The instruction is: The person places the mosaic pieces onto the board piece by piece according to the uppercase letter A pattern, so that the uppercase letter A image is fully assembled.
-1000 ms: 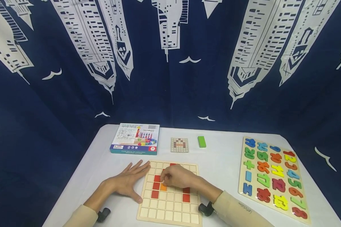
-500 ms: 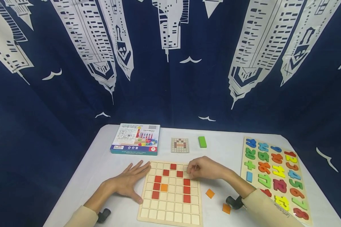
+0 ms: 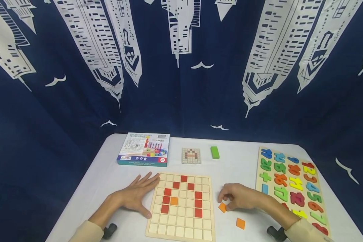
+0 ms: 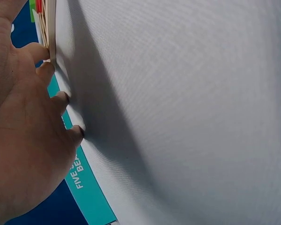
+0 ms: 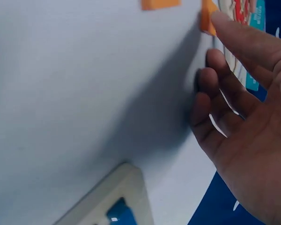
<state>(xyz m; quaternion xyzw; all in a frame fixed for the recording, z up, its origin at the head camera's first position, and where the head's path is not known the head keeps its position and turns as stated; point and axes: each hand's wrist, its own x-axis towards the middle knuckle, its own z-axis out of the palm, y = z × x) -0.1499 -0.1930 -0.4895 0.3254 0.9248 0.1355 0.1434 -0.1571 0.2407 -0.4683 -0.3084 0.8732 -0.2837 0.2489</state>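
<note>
My left hand (image 3: pixel 136 197) lies with spread fingers at the left edge of the wooden grid board (image 3: pixel 181 233), fingertips and thumb touching its rim. Red square tiles (image 3: pixel 198 203) and one orange square tile (image 3: pixel 173 201) sit in the board's cells. Right of the board, my right hand (image 3: pixel 240 196) pinches a loose orange tile (image 3: pixel 222 207) at the table surface, thumb on one side and forefinger on the other. In the right wrist view the thumb touches that tile (image 5: pixel 207 18), and the other fingers curl below it. A second loose orange tile (image 3: pixel 240 223) lies nearer the front.
A small pattern card (image 3: pixel 191 156) and a green block (image 3: pixel 214 152) lie behind the board. The bead-set box (image 3: pixel 143 149) stands back left. On the right is a number puzzle board (image 3: pixel 260 183), partly under the right forearm.
From over the board, where the orange tile in the grid shows uncovered, my right hand has moved right and down to a loose orange tile. My left hand has stayed in place.
</note>
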